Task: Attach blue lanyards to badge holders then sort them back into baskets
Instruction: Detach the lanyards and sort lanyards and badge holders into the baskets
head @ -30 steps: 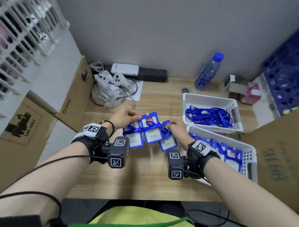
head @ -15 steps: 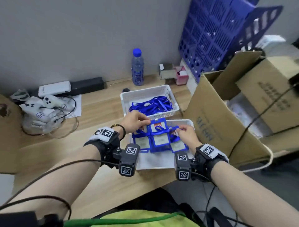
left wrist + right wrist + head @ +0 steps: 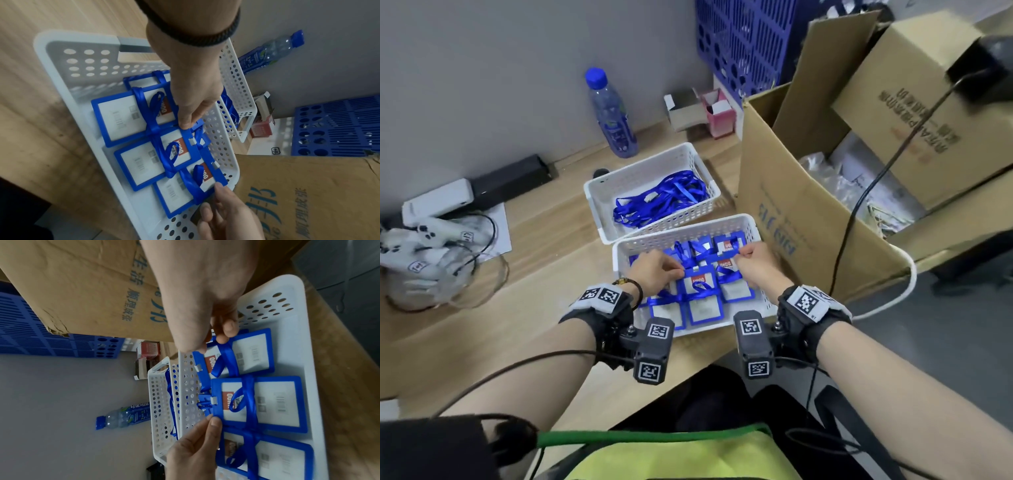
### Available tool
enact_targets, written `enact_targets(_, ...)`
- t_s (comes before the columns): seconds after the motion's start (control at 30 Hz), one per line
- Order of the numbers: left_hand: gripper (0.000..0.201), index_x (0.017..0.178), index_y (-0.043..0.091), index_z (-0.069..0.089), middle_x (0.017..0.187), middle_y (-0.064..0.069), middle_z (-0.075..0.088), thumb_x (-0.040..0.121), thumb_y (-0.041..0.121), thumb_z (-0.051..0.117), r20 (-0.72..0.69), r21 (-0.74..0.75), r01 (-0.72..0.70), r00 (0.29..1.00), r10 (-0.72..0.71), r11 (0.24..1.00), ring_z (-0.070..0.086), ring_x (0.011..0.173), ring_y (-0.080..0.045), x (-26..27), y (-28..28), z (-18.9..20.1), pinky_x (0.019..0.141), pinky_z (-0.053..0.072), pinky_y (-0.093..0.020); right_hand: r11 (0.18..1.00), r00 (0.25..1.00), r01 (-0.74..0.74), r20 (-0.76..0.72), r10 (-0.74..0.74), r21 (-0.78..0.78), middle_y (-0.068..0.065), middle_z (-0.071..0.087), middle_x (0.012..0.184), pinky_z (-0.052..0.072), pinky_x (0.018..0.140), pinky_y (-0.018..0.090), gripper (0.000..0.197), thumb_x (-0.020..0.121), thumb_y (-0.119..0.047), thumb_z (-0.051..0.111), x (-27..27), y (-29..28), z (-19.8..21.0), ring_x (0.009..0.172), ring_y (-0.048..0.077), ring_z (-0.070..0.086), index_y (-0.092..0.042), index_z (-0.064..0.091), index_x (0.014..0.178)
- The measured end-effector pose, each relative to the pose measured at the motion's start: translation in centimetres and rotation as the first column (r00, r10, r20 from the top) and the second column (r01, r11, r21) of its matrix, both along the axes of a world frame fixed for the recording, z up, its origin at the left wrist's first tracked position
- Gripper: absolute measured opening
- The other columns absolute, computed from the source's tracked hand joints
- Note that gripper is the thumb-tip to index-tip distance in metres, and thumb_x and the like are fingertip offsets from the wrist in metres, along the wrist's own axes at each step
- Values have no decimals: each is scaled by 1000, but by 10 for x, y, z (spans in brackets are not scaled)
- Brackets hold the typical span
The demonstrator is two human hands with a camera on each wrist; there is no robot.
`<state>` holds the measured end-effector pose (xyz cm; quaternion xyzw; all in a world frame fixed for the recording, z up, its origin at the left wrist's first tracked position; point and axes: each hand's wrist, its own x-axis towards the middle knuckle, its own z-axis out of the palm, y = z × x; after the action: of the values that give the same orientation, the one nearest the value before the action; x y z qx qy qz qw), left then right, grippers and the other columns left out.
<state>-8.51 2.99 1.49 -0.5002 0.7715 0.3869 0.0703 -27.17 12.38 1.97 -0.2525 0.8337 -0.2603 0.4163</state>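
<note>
My left hand [image 3: 654, 270] and right hand [image 3: 758, 262] each pinch an end of a row of three rigid blue-framed badge holders [image 3: 702, 298] wrapped in glossy lanyard ribbon, over the near perforated white basket [image 3: 688, 229]; wrist views alone show metal clips [image 3: 191, 141]; far basket [image 3: 643, 171] holds loose lanyards [image 3: 661, 198].

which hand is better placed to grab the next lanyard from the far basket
Left, probably. The left hand is at the near basket's left side, on the side where the lanyards lie in the far basket; the right hand sits further right.
</note>
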Motion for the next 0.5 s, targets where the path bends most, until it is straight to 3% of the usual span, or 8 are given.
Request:
enact_targets(0.07, 15, 97, 18, 76, 81, 3, 70, 90, 27, 66, 21, -7, -7, 1000, 7, 1000, 59, 63, -3, 0, 1, -1, 69, 48, -24, 999, 1000, -9, 20, 8, 44, 9, 48, 67, 40, 57, 32, 39, 83, -11, 49, 2, 0, -3, 55, 23, 43, 5, 56, 117)
enact_targets(0.17, 14, 96, 16, 75, 83, 1, 70, 91, 25, 66, 36, 3, -19, 999, 19, 1000, 60, 67, -7, 4, 3, -5, 76, 53, -28, 994, 996, -56, 70, 50, 89, 15, 52, 68, 44, 56, 32, 40, 85, -5, 45, 4, 3, -2, 49, 25, 45, 8, 53, 122)
enact_targets(0.23, 14, 95, 14, 75, 87, -4, 73, 91, 23, 65, 28, 18, -49, 998, 48, 999, 61, 67, -9, 8, 3, -9, 78, 55, -30, 993, 990, -77, 127, 65, 93, 19, 57, 85, 47, 45, 27, 41, 89, 0, 41, 5, 4, 0, 49, 22, 47, 6, 48, 129)
enact_targets(0.3, 15, 99, 12, 73, 91, -5, 73, 92, 22, 63, 36, 25, -69, 997, 69, 997, 64, 69, -13, 12, 2, -12, 78, 55, -31, 992, 979, -76, 196, 55, 101, 21, 56, 115, 47, 38, 21, 44, 93, 1, 35, 5, 4, 2, 56, 21, 51, -2, 39, 137)
enact_targets(0.4, 31, 123, 11, 61, 120, -5, 66, 93, 18, 59, 53, 51, -94, 994, 91, 994, 67, 97, -24, 18, 0, -12, 91, 52, -36, 993, 972, -77, 229, 54, 93, 17, 53, 127, 54, 53, 23, 52, 95, -1, 35, 8, 4, 5, 73, 26, 62, -13, 27, 145)
enact_targets(0.5, 45, 137, 12, 49, 137, -3, 54, 93, 16, 56, 68, 72, -77, 995, 72, 994, 57, 119, -24, 22, -1, -8, 103, 44, -34, 994, 967, -96, 242, 83, 44, 8, 53, 112, 58, 80, 39, 58, 94, 0, 37, 14, 4, 2, 85, 28, 64, -18, 24, 148)
